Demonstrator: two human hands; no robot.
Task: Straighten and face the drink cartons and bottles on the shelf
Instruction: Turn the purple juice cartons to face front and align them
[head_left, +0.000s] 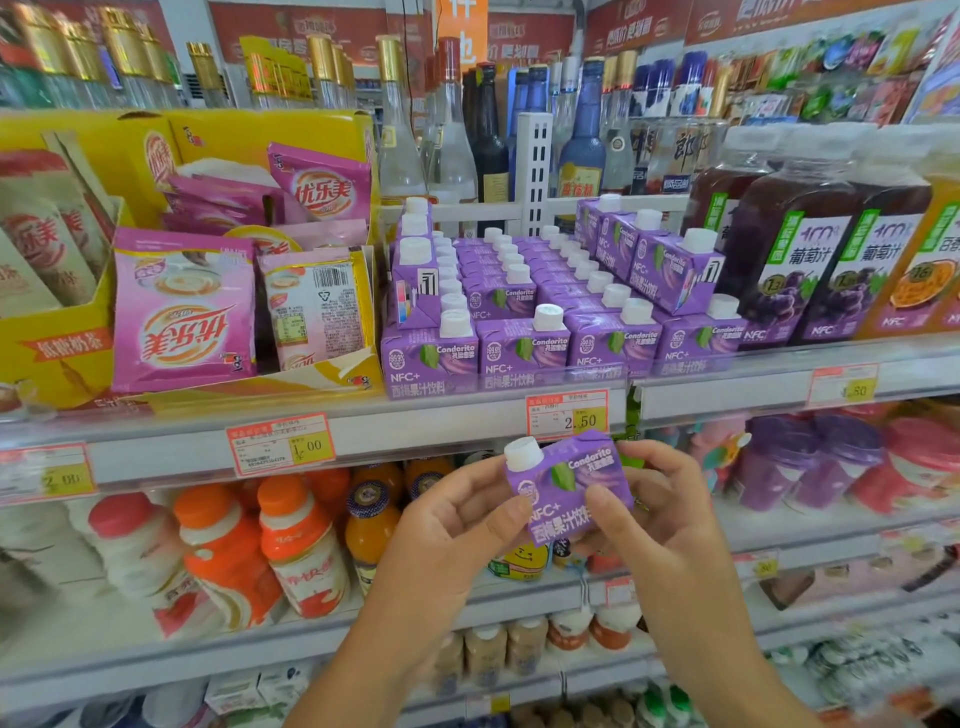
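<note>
Small purple juice carton with white screw cap (569, 486), held in both hands.
Left hand (457, 525) pinches the cap-side edge and right hand (657, 512) grips the opposite edge, each with its thumb on the front. The carton is tilted, label outward, in front of the white shelf rail (415, 434), below the rows of matching purple cartons (524, 353). Dark grape-juice bottles (800, 249) stand just beside those rows.

Purple carton (566, 486) between both hands (561, 525)

Head view — close, facing shelf (467, 415), angled down.
</note>
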